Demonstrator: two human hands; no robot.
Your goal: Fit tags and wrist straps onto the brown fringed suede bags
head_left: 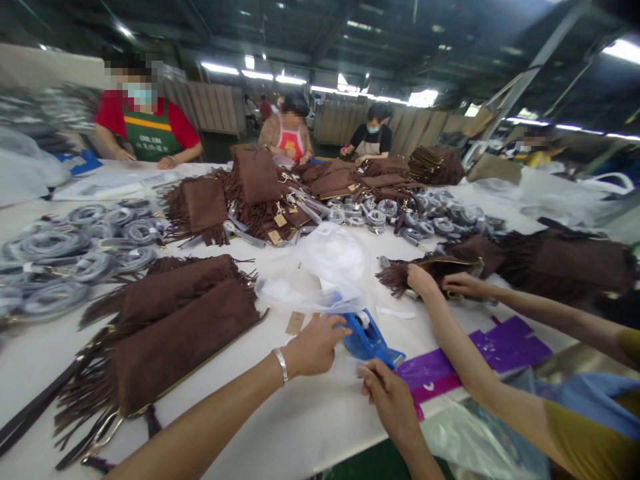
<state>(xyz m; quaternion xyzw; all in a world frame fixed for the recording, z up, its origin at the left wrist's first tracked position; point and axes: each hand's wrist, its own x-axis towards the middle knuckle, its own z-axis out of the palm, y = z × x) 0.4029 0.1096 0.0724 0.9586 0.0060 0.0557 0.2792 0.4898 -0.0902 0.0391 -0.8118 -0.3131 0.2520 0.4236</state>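
My left hand [315,347], with a silver bracelet on the wrist, rests closed on a blue tape dispenser [367,340] on the white table [300,427]. My right hand [387,393] is just in front of the dispenser, its fingers pinched near the dispenser's front end; what they hold is too small to make out. A crumpled clear plastic bag [325,273] lies right behind the dispenser. A small brown paper tag [295,323] lies beside my left hand.
Brown fringed suede bags [175,333] lie at my left, more are piled mid-table [260,193]. Grey coiled straps [60,260] fill the left side. A co-worker's two arms [450,293] reach in from the right onto a fringed bag. Purple card [500,347] lies at right. Several people work at the far side.
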